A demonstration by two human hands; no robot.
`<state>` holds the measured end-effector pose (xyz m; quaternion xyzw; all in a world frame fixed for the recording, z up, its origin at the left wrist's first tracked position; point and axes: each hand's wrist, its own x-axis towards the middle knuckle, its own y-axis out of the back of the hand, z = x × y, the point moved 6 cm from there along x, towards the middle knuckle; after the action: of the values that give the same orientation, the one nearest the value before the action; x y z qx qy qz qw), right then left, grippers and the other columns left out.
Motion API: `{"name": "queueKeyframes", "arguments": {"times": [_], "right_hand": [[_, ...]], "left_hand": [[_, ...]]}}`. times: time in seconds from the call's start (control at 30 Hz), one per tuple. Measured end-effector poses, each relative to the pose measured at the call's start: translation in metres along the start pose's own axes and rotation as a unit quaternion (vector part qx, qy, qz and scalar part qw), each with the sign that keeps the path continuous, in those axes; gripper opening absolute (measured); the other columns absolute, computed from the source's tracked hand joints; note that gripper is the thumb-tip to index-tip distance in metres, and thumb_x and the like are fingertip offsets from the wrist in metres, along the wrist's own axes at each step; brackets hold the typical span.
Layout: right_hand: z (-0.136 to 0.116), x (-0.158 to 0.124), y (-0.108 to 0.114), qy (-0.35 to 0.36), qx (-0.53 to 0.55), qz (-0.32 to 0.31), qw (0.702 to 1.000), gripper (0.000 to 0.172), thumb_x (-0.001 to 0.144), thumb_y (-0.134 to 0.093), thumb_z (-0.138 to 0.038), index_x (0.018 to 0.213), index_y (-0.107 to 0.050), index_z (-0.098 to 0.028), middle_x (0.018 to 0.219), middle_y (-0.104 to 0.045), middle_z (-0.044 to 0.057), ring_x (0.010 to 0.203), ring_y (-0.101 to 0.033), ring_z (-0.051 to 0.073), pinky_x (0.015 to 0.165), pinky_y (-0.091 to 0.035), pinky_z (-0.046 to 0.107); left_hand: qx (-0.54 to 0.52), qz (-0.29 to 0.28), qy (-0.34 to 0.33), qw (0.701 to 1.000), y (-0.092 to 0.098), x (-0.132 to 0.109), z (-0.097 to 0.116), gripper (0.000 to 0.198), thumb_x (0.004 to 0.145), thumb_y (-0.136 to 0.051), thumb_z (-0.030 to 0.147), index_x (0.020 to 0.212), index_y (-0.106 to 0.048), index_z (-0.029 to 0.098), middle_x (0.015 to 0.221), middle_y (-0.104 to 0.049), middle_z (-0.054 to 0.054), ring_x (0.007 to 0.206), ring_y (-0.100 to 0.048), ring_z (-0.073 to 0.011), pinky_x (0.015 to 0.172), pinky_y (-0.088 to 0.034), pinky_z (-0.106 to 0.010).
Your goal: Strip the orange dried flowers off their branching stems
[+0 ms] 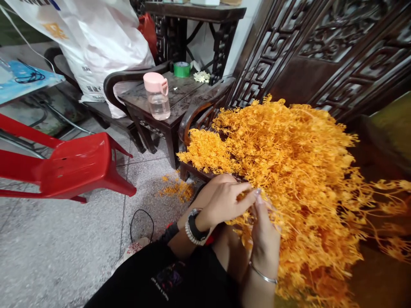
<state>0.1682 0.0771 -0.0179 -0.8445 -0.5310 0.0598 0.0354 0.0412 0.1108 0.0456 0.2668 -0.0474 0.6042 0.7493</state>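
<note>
A large heap of orange plastic flower sprigs (289,162) spreads over the dark wooden seat in front of me. At its left edge lies a smaller bunch of orange sprigs (207,149). My left hand (226,199), with a dark band and a beaded bracelet at the wrist, is closed, its thumb and fingers pinching at an orange sprig. Fingertips meeting it, my right hand (266,229), with a silver bangle, is closed on the same sprig. Orange strands hang below both hands; the exact pinched piece is partly hidden by fingers.
On a dark side table (183,92) stand a pink-lidded bottle (157,97) and a green tape roll (181,69). A red plastic chair (75,167) is at left. Orange scraps (178,189) lie on the floor. Behind the table are white sacks (99,38).
</note>
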Motion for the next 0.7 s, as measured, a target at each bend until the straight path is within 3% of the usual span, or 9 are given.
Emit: {"name": "queueKeyframes", "arguments": {"times": [0.1,0.17,0.27,0.4,0.47,0.53,0.63,0.7], "right_hand": [[-0.003,-0.001,0.002,0.030,0.012,-0.004,0.999,0.023,0.075,-0.065,-0.036,0.090,-0.062,-0.020,0.096,-0.064,0.002,0.089,-0.060,0.016,0.076,-0.049,0.028],[-0.009,-0.002,0.003,0.045,0.040,-0.001,0.998,0.017,0.074,-0.064,-0.036,0.072,-0.059,-0.020,0.073,-0.060,-0.002,0.068,-0.057,0.013,0.061,-0.046,0.025],[-0.022,-0.003,-0.001,0.052,0.098,-0.015,0.994,0.037,0.074,-0.062,-0.038,0.050,-0.040,-0.020,0.046,-0.036,-0.007,0.040,-0.035,0.007,0.041,-0.030,0.023],[-0.043,0.003,-0.018,0.083,0.165,-0.085,0.979,0.056,0.074,-0.058,-0.043,0.040,-0.021,-0.018,0.036,-0.025,-0.006,0.032,-0.026,0.007,0.037,-0.021,0.025],[-0.050,0.010,-0.023,0.103,0.207,-0.084,0.969,0.061,0.073,-0.058,-0.042,0.041,-0.013,-0.017,0.033,-0.016,-0.007,0.029,-0.017,0.006,0.034,-0.016,0.025],[-0.050,0.018,-0.027,0.100,0.237,-0.074,0.964,0.061,0.074,-0.058,-0.039,0.044,-0.010,-0.017,0.035,-0.009,-0.008,0.029,-0.007,0.005,0.032,-0.007,0.024],[-0.041,0.022,-0.039,0.062,0.251,-0.105,0.960,0.057,0.075,-0.057,-0.038,0.044,-0.014,-0.018,0.037,-0.014,-0.007,0.030,-0.011,0.006,0.031,-0.007,0.023],[-0.034,0.020,-0.043,0.043,0.273,-0.119,0.954,0.054,0.075,-0.058,-0.037,0.043,-0.018,-0.018,0.037,-0.018,-0.007,0.032,-0.015,0.006,0.030,-0.010,0.021]], "left_hand": [[-0.038,-0.037,-0.033,0.998,-0.008,0.000,0.005,0.033,0.091,-0.039,0.030,0.060,-0.048,0.021,0.063,-0.053,-0.002,0.070,-0.051,-0.0175,0.072,-0.038,-0.032],[-0.106,-0.017,-0.018,0.994,-0.014,-0.001,0.003,0.036,0.090,-0.040,0.032,0.056,-0.046,0.022,0.058,-0.049,-0.001,0.063,-0.048,-0.0157,0.067,-0.038,-0.031],[-0.246,0.009,0.063,0.967,-0.032,-0.004,-0.006,0.040,0.089,-0.041,0.041,0.054,-0.045,0.021,0.056,-0.046,0.000,0.054,-0.043,-0.0130,0.055,-0.034,-0.029],[-0.421,0.046,0.166,0.891,-0.050,-0.006,-0.019,0.045,0.085,-0.046,0.051,0.053,-0.045,0.020,0.053,-0.044,0.000,0.049,-0.038,-0.0112,0.048,-0.029,-0.029],[-0.473,0.064,0.193,0.857,-0.051,-0.003,-0.026,0.050,0.087,-0.041,0.053,0.049,-0.035,0.020,0.050,-0.036,0.002,0.047,-0.034,-0.0102,0.047,-0.028,-0.028],[-0.550,0.068,0.213,0.805,-0.050,0.001,-0.032,0.051,0.088,-0.039,0.052,0.050,-0.027,0.020,0.049,-0.029,0.004,0.044,-0.029,-0.0087,0.045,-0.025,-0.027],[-0.643,0.094,0.227,0.725,-0.043,0.004,-0.043,0.052,0.087,-0.047,0.048,0.051,-0.023,0.019,0.047,-0.025,0.005,0.043,-0.024,-0.0070,0.043,-0.021,-0.024],[-0.660,0.115,0.231,0.706,-0.035,0.004,-0.049,0.054,0.087,-0.049,0.046,0.051,-0.020,0.018,0.046,-0.021,0.006,0.043,-0.020,-0.0066,0.042,-0.018,-0.023]]}}
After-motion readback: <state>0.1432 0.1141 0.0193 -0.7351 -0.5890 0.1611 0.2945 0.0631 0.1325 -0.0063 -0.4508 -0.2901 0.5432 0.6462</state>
